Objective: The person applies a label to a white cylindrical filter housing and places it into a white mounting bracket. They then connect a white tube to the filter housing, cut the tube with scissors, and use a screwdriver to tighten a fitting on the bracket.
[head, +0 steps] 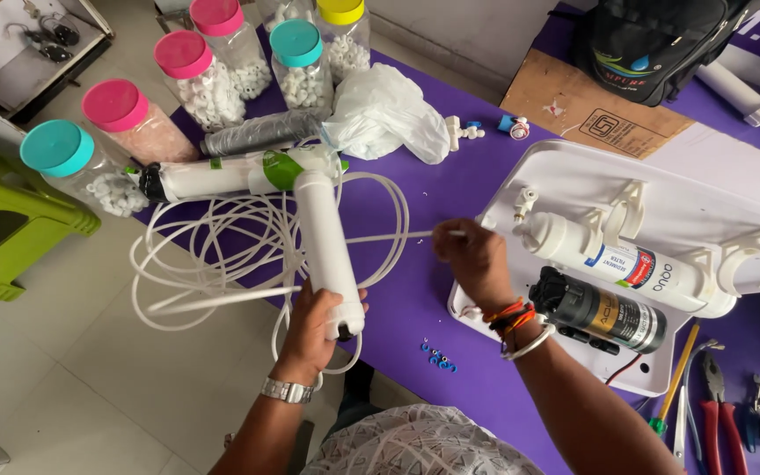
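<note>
My left hand point(314, 330) grips the near end of a white cylindrical filter cartridge point(325, 237), which points away from me over the table edge. My right hand point(475, 259) pinches the end of a thin white tube point(398, 236) and holds it just in front of a white plastic housing tray point(653, 185). The tube runs back into a loose coil of white tubing point(222, 255) hanging off the purple table point(433, 185). In the tray lie a white sediment filter point(626, 264) and a dark pump point(604, 310).
Several lidded jars of white fittings point(213, 75) stand at the far left, with another white cartridge point(222, 176) and a crumpled plastic bag point(384, 110). Small blue clips point(437, 356) lie near the edge. Red pliers point(719, 413) and a screwdriver point(677, 378) lie at right. A green stool point(6, 220) stands on the floor.
</note>
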